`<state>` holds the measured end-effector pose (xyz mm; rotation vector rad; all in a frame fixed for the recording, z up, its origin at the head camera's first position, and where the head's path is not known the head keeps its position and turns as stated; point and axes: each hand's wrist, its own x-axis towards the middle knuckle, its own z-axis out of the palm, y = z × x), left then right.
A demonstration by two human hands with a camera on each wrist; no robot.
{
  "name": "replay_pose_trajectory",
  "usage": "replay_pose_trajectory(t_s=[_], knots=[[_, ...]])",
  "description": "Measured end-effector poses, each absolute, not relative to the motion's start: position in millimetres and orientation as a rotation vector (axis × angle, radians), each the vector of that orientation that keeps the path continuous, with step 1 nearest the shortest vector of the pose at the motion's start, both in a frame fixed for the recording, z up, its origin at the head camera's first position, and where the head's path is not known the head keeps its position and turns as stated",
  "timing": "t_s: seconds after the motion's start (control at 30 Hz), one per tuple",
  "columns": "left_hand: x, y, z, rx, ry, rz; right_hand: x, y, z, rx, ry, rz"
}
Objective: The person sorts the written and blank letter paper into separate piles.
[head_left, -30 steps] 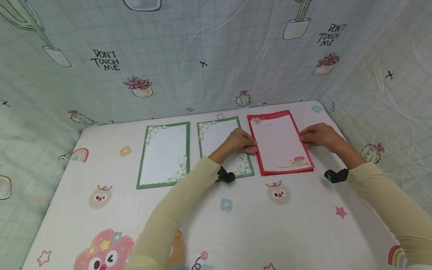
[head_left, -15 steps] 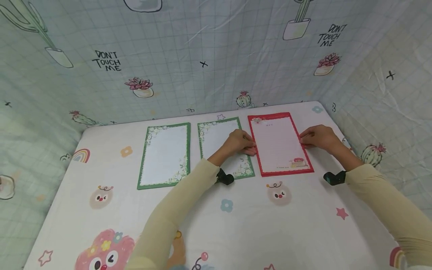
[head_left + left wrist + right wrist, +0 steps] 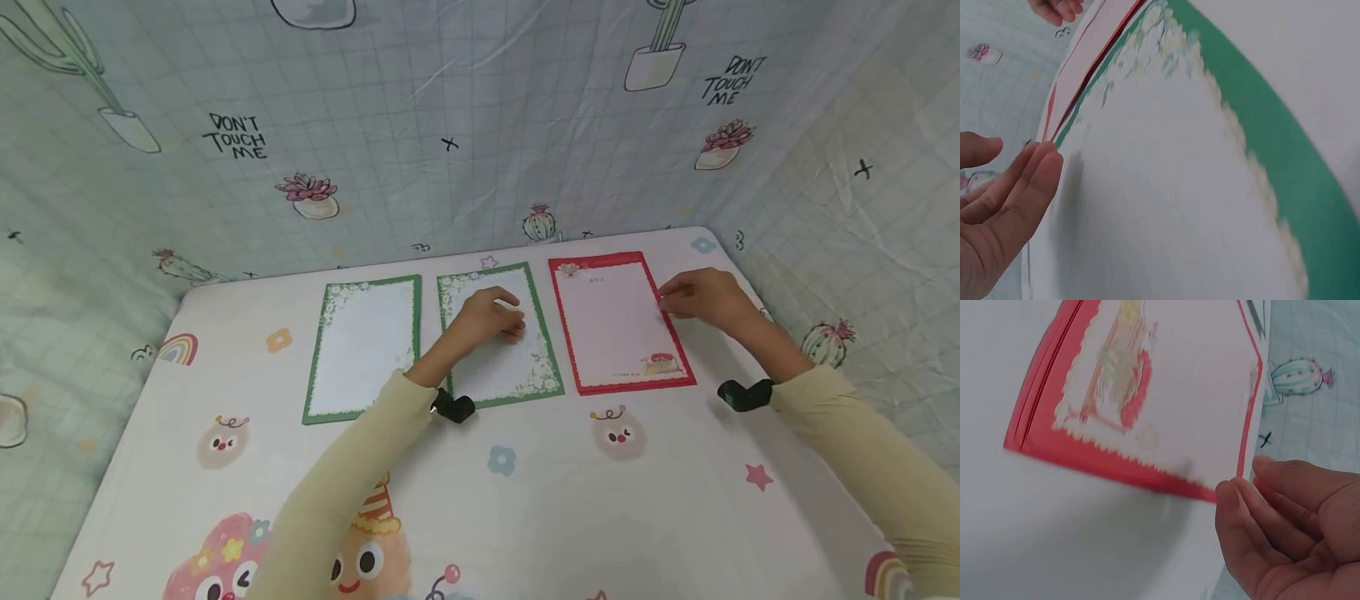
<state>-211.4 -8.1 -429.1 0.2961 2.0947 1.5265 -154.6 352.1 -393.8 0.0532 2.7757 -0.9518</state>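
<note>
A red-bordered sheet of letter paper (image 3: 611,325) with a cake drawing lies at the right, other red sheets showing under its edge in the right wrist view. My right hand (image 3: 705,298) is at its right edge, fingertips (image 3: 1230,495) right by the red border and thumb apart from them. Over the middle green-bordered sheet (image 3: 536,367) hovers my left hand (image 3: 489,318), with nothing between its loosely bent fingers (image 3: 1044,172) and thumb. Another green-bordered sheet (image 3: 363,350) with white flowers lies to the left.
White cloth (image 3: 645,517) printed with cartoon faces, stars and flowers covers the table. Behind it and at both sides hang pale fabric walls (image 3: 420,100) with plant prints. Black wrist-worn devices (image 3: 454,407) sit on both arms.
The red sheets have been evened into one stack. My left hand has let go of their left edge and moved left over the middle green sheet. The right hand has shifted slightly up.
</note>
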Motion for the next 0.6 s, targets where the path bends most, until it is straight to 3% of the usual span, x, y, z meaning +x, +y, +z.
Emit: replay_pose_trajectory(t_s=[0.6], knots=[[-187, -118, -424, 0.289, 2.283, 1.438, -154, 268, -395, -0.22, 2.727, -0.976]])
